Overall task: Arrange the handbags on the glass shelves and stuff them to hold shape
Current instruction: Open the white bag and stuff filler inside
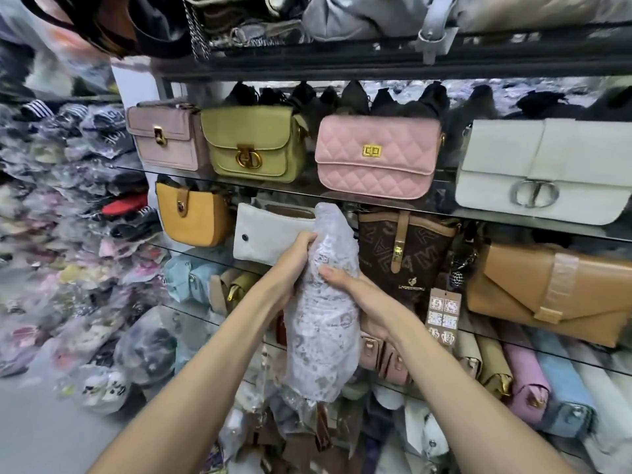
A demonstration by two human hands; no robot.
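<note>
Handbags fill the glass shelves (pixel 342 195) — the white bag (pixel 270 234) on the second shelf sits just behind a plastic-wrapped bundle (pixel 321 302) that both hands grasp, left hand (pixel 295 258) high, right hand (pixel 355 292) lower. The slick wrap could slip, or the bundle could knock the brown bag (pixel 407 254) beside it. Room is tight: bags crowd the shelf edge, with a narrow gap under the glass above.

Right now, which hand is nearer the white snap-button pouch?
Left. The left hand grips the plastic-wrapped bundle directly in front of the white pouch; the right hand holds the bundle lower, farther right.
</note>
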